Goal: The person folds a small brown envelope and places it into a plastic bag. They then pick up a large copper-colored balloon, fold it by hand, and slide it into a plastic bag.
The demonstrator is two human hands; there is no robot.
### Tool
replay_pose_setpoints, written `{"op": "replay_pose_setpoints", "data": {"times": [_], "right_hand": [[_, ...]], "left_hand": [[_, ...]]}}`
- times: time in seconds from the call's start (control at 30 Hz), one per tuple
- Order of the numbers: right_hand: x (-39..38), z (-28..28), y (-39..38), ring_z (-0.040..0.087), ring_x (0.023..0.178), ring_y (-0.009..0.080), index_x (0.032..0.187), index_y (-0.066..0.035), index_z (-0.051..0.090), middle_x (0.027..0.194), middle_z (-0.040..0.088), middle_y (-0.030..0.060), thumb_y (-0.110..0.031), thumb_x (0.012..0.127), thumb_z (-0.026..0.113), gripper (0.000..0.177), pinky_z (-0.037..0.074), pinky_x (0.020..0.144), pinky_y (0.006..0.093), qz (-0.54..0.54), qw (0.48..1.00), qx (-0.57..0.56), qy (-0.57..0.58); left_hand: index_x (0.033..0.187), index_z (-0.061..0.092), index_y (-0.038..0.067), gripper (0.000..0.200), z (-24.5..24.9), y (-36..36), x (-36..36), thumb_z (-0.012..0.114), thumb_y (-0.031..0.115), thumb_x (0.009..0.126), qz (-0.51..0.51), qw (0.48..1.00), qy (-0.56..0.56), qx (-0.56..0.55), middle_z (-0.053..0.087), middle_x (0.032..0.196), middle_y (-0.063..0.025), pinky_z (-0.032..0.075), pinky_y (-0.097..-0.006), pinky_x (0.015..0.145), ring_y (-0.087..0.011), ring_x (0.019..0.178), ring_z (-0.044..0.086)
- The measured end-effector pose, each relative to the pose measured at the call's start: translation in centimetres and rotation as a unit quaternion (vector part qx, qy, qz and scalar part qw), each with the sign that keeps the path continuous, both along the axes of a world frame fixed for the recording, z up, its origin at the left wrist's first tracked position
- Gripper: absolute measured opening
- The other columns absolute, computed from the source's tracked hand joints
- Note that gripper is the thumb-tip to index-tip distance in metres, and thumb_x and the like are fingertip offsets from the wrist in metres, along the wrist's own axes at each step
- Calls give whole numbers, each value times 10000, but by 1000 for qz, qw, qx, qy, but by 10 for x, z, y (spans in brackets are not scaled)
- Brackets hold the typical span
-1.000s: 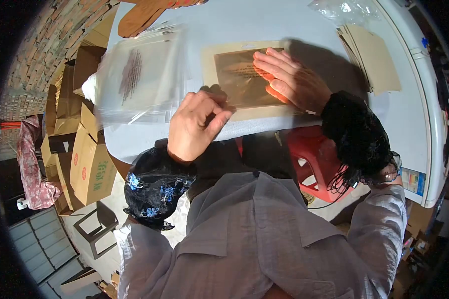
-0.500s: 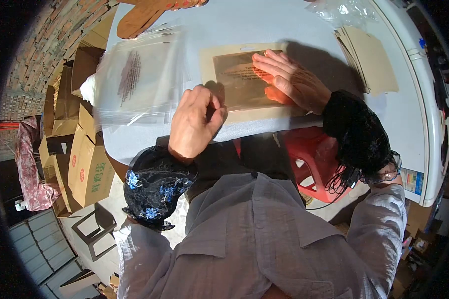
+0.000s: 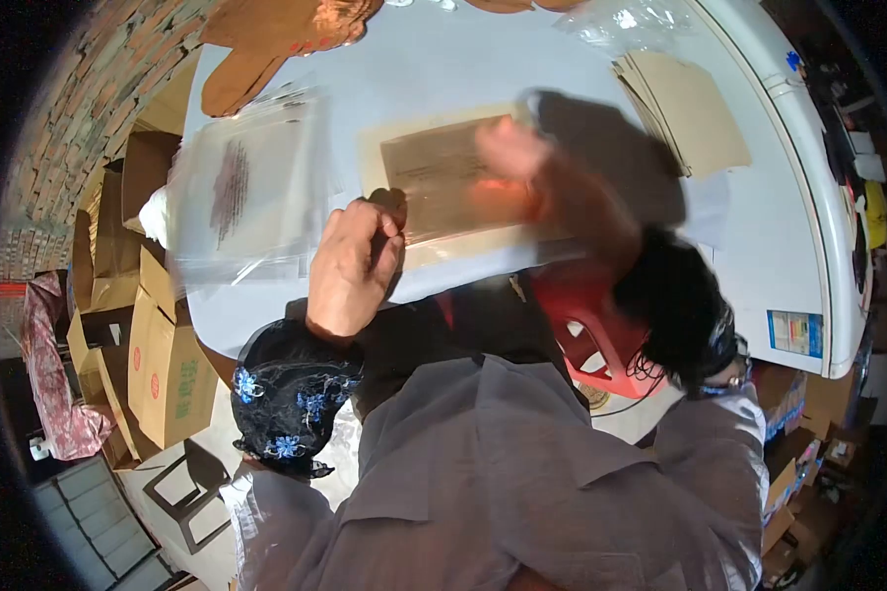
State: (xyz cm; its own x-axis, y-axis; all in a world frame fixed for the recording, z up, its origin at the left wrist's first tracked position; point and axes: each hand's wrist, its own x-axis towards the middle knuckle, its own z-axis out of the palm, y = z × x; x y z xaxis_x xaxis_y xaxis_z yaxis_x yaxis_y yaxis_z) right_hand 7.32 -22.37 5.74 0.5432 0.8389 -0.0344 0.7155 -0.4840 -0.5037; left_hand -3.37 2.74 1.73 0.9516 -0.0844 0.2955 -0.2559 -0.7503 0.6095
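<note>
A clear plastic bag with a brown, printed rectangle on a tan sheet [image 3: 434, 163] lies flat on the white table. My left hand [image 3: 353, 264] is at the sheet's lower left edge, thumb and fingers closed at the bag's corner; what they pinch is too small to make out. Over the right part of the sheet, my right hand [image 3: 517, 158] is smeared by motion, so its fingers cannot be read. To the left lies a stack of clear plastic bags [image 3: 266, 187] with dark print.
Tan cards [image 3: 695, 113] lie at the right, with crumpled clear plastic [image 3: 631, 22] behind them. A brown flat piece [image 3: 251, 59] is at the back left. Open cardboard boxes [image 3: 172, 364] stand left of the table, and a red stool [image 3: 601, 325] is below its front edge.
The view has shifted, so the table's things sit slightly further left. My right hand has gone from spread flat on the sheet to a fast, blurred movement; my left hand stays at the edge.
</note>
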Motion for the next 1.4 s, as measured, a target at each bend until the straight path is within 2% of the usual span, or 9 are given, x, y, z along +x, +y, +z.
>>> {"op": "replay_pose_setpoints", "data": {"times": [0.07, 0.1, 0.27, 0.6, 0.77, 0.8, 0.9, 1.03, 1.4], "right_hand": [[-41, 33, 18, 429, 1408, 351, 1449, -29, 468, 1513, 459, 172, -430, 906, 662, 703, 340, 1171, 475, 131, 982, -135, 22], [-66, -41, -3, 401, 1426, 353, 1452, -30, 464, 1522, 454, 147, -462, 856, 688, 769, 328, 1182, 463, 171, 965, 132, -148], [-66, -57, -15, 395, 1422, 322, 1440, -36, 479, 1541, 424, 122, -395, 720, 810, 870, 334, 1174, 440, 66, 982, 104, -143], [-73, -76, -52, 517, 1331, 325, 1334, -16, 565, 1410, 553, 147, -150, 753, 772, 631, 418, 1116, 444, -105, 962, 144, -205], [-74, -89, -47, 542, 1307, 320, 1315, -21, 582, 1378, 586, 127, -24, 669, 757, 669, 447, 1093, 432, -131, 956, 171, -198], [-73, -92, -50, 517, 1333, 342, 1393, -47, 506, 1455, 522, 141, -137, 795, 749, 651, 445, 1101, 449, -119, 962, 130, -210], [-69, -88, -50, 511, 1334, 363, 1394, -39, 506, 1451, 522, 159, -164, 835, 717, 610, 440, 1097, 467, -96, 958, 146, -227], [-72, -85, -50, 481, 1361, 372, 1402, -42, 504, 1457, 514, 165, -309, 939, 634, 550, 394, 1129, 494, -106, 966, 109, -209], [-67, -84, -51, 505, 1342, 365, 1427, -77, 495, 1425, 557, 145, -266, 968, 612, 510, 388, 1125, 500, -90, 952, 124, -266]], "left_hand": [[966, 562, 39, 177, -1, -1, -1, 673, -16, 839, 1, 1000, 14, -2, 606, 988, -123, 456, -404, 855, -355, 958, 549], [963, 563, 38, 172, -1, 1, 0, 671, -16, 841, -3, 1000, 13, 0, 607, 989, -123, 455, -404, 856, -355, 958, 549], [952, 565, 33, 164, -1, -1, -1, 665, -29, 838, -4, 1000, 16, 7, 609, 985, -126, 454, -401, 859, -349, 951, 557], [965, 571, 33, 182, -2, 2, -2, 655, -46, 825, -18, 1000, 6, 19, 600, 974, -143, 450, -411, 861, -363, 954, 546], [1164, 629, 53, 366, 6, -28, -16, 586, -20, 808, -19, 983, -113, 144, 620, 1229, -149, 465, -431, 926, -355, 1106, 575], [1255, 618, 68, 442, 2, -32, -17, 596, 16, 817, -50, 977, -147, 143, 579, 1370, -129, 455, -435, 996, -344, 1253, 543], [1479, 476, 104, 600, -2, -56, -35, 651, 240, 921, -83, 973, -67, 206, 412, 1569, -101, 332, -437, 1182, -296, 1474, 351], [1515, 409, 94, 693, -24, -45, -42, 680, 272, 903, -37, 977, -50, 205, 403, 1572, -107, 344, -418, 1178, -280, 1473, 354], [1523, 392, 88, 690, -30, -17, -70, 677, 254, 916, 13, 965, -35, 259, 405, 1573, -92, 307, -431, 1189, -244, 1469, 365]]}}
